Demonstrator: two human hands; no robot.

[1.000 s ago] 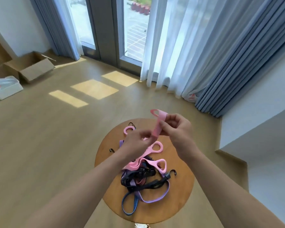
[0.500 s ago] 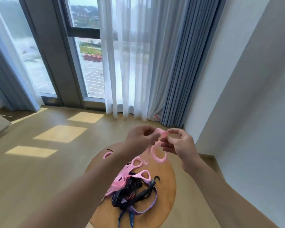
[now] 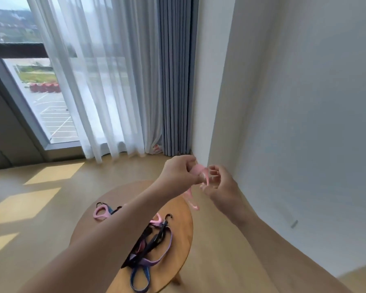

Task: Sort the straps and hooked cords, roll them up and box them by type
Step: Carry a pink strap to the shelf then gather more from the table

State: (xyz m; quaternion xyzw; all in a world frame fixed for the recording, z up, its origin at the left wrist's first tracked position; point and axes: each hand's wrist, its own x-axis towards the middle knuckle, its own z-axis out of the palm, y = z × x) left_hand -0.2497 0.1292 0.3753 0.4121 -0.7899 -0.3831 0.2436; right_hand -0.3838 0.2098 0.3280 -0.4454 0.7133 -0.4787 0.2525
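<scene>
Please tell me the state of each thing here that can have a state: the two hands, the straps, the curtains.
Left hand: raised, pinches the pink strap.
Right hand: raised, holds the same strap.
Pink rubber strap: partly rolled, tail hanging.
Tangled pile of dark and purple cords: unsorted on the round wooden table.
Pink loop strap: lying flat, apart.
White sheer curtain: drawn.
Grey curtain: bunched aside.

head view: one camera, worn on the person's head | looks forward and down | hands close | round counter [image 3: 184, 210] just below | wall corner [image 3: 201, 102] ahead
</scene>
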